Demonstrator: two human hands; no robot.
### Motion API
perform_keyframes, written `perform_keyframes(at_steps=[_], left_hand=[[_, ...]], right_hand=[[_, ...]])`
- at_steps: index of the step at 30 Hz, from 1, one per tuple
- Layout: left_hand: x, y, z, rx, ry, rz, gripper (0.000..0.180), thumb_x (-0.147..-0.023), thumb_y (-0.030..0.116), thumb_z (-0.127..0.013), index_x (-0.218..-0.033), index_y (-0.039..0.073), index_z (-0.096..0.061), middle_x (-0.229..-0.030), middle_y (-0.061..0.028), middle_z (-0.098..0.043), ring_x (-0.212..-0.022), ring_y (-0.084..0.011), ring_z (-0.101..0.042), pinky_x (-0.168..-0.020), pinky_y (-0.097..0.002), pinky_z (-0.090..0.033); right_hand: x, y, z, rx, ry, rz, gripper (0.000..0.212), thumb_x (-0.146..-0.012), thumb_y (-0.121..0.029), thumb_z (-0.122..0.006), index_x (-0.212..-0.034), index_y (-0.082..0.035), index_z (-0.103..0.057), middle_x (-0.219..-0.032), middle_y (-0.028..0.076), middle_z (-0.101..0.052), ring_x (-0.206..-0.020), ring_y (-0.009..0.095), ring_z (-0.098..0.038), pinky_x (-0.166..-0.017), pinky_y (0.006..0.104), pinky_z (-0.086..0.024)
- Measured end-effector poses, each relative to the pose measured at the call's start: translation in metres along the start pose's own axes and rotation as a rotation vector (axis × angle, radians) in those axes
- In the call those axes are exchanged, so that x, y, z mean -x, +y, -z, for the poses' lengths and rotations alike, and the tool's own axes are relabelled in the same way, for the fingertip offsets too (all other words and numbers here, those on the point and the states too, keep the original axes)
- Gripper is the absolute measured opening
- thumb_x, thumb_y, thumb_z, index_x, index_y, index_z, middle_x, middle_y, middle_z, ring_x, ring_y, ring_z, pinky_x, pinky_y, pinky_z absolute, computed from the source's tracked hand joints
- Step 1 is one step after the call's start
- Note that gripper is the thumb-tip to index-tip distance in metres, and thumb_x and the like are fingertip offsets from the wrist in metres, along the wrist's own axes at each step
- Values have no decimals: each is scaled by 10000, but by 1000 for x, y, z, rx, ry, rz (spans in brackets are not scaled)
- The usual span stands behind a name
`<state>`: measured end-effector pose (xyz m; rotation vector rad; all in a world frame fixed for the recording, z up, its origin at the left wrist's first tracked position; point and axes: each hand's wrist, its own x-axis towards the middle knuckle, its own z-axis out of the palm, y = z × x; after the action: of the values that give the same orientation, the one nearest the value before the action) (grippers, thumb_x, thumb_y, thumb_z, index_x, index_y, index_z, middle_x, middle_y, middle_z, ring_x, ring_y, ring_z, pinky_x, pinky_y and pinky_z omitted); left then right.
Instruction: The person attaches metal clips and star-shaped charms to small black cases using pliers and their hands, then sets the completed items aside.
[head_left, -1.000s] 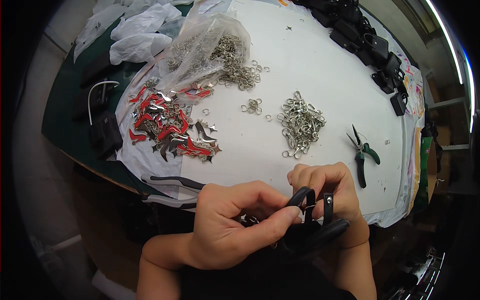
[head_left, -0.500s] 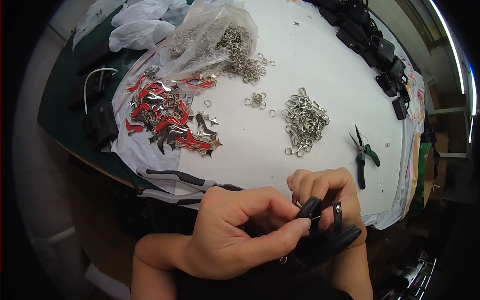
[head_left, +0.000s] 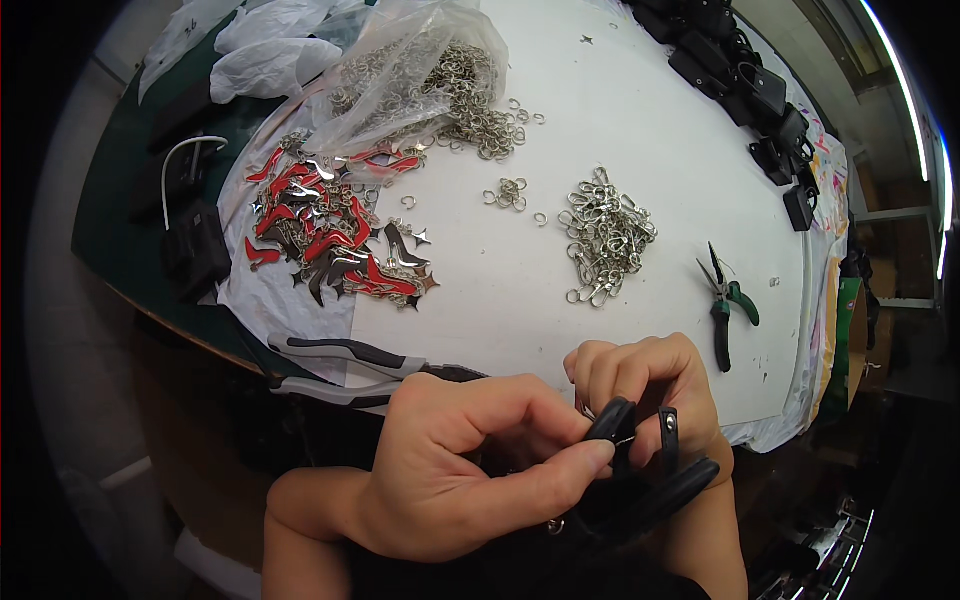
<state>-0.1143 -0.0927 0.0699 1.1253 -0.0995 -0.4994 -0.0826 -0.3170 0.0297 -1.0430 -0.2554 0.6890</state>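
both your hands meet low at the near edge of the table (head_left: 560, 330), closed together on a black strap piece (head_left: 640, 470). your left hand (head_left: 470, 470) wraps over from the left, thumb and forefinger pinched narrow on the strap's looped end, while your right hand (head_left: 650, 390) curls its fingers down behind it, holding the other black tabs steady. a small silver ring (head_left: 628, 438) seems to sit at the pinch, so you look to be in the middle of threading or closing that ring onto the loop; it likely needs a firm, fine twist, with the strap kept from turning. both wrists are bent inward, forearms rising from below. just beyond your left hand lie grey-handled pliers (head_left: 340, 362). farther out sit green-handled cutters (head_left: 728, 305), a heap of silver clasps (head_left: 605, 240), red and silver shoe charms (head_left: 335, 235), then a clear bag of rings (head_left: 420, 70).
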Motion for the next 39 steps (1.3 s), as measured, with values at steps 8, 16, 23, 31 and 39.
perform_keyframes(at_steps=[8, 16, 23, 31, 39], left_hand=[[-8, 2, 6, -474, -69, -320, 125, -749, 3, -755, -861, -14, -705, -715, -104, -713, -539, -102, -626, -506, -211, -475], [-17, -31, 16, -922, -25, -750, 234, -651, 60, -827, -829, 18, -681, -833, -113, -710, -721, -226, -709, -610, -293, -567], [-26, -49, 19, -969, 143, -930, 347, -650, 65, -851, -945, 3, -679, -784, -92, -687, -706, -240, -691, -598, -313, -556], [-31, -50, 25, -967, 179, -1007, 386, -576, -26, -704, -960, -55, -690, -795, -129, -673, -700, -262, -676, -585, -325, -542], [-28, -58, 23, -1066, 221, -1037, 356, -637, -56, -717, -991, -42, -680, -840, -126, -691, -751, -271, -691, -617, -334, -557]], right_hand=[[-4, -10, 1, 162, -29, -10, 189, -675, -43, -847, -763, -15, -682, -785, 64, -646, -785, 171, -546, -727, 306, -407], [-3, 5, 4, 434, 111, 352, 235, -683, -13, -846, -864, -22, -696, -797, 52, -633, -780, 169, -549, -700, 295, -411], [-7, -2, 0, 776, 69, 569, 240, -680, 12, -824, -883, -38, -707, -833, 73, -652, -775, 193, -554, -709, 318, -416], [-19, 2, -5, 1093, 121, 681, 216, -698, 31, -765, -875, -67, -691, -958, 72, -696, -803, 235, -644, -943, 432, -483], [-8, -6, -4, 1304, 185, 733, 268, -633, -43, -824, -860, -65, -684, -831, 35, -663, -708, 194, -573, -731, 354, -463]])
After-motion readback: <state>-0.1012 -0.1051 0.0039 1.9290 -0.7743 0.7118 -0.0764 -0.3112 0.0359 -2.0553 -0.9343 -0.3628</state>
